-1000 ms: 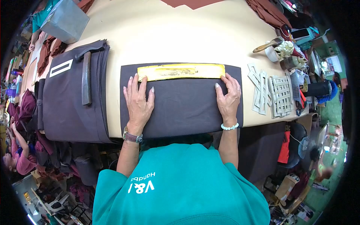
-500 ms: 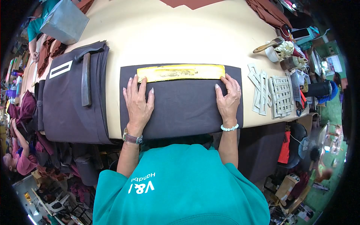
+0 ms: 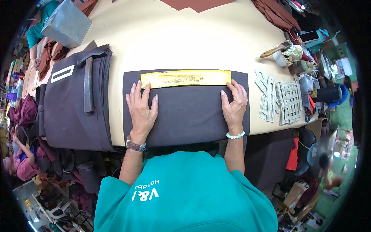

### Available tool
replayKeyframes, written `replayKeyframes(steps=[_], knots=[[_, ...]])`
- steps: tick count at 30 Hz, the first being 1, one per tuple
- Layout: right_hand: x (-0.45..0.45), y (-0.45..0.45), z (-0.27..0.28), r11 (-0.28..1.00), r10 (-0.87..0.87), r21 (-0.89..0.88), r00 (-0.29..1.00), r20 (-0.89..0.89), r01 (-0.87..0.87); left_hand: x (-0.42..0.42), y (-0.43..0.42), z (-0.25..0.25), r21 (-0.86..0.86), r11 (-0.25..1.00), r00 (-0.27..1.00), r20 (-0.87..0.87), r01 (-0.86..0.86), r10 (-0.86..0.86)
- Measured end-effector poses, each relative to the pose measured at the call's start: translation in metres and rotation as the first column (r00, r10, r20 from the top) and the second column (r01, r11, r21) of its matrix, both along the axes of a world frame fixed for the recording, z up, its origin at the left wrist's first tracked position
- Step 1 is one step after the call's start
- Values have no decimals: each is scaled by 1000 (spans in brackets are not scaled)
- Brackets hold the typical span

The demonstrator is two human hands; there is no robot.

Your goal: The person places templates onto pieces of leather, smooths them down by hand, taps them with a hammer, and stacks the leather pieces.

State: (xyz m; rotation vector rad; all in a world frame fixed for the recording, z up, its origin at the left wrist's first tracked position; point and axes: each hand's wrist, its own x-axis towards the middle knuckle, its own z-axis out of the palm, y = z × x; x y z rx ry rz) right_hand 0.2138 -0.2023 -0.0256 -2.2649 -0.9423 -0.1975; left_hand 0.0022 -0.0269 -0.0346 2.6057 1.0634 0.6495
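Observation:
A dark cloth or leather-like panel [image 3: 185, 112] lies flat at the table's near edge. Across its far part rests a yellow strip [image 3: 185, 78] with worn dark marks along its middle. My left hand [image 3: 141, 112] is spread on the panel, fingertips touching the strip's lower left corner. At the lower right corner, my right hand [image 3: 235, 108] also lies with fingers apart, its fingertips against the strip. Neither hand is closed around anything.
To the left, a hammer [image 3: 88, 85] and a pale rectangular frame [image 3: 62, 74] lie on a stack of dark panels [image 3: 65, 112]. Pale slotted templates [image 3: 290, 102], a brush [image 3: 276, 49] and a white cup [image 3: 279, 58] are at right. A metal block [image 3: 66, 24] stands far left, near a co-worker's arm.
The table and everything on it appear slightly lower in the view. Both hands keep their places at the ends of the yellow strip.

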Motion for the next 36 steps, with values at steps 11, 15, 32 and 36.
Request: replayKeyframes(steps=[11,15,32,36], knots=[[0,1,1,999,0,37,1000,-22,1,0,0,5,-28,999,1000,-14,-19,19],[0,1,2,998,-2,65,998,-58,6,1,-1,5,-27,999,999,-48,-20,19],[2,0,-1,1000,15,-4,999,33,-15,3,0,6,-45,999,998,-61,-14,11],[1,4,6,999,17,-33,1000,-13,-17,2,0,8,-83,996,998,-52,-24,19]])
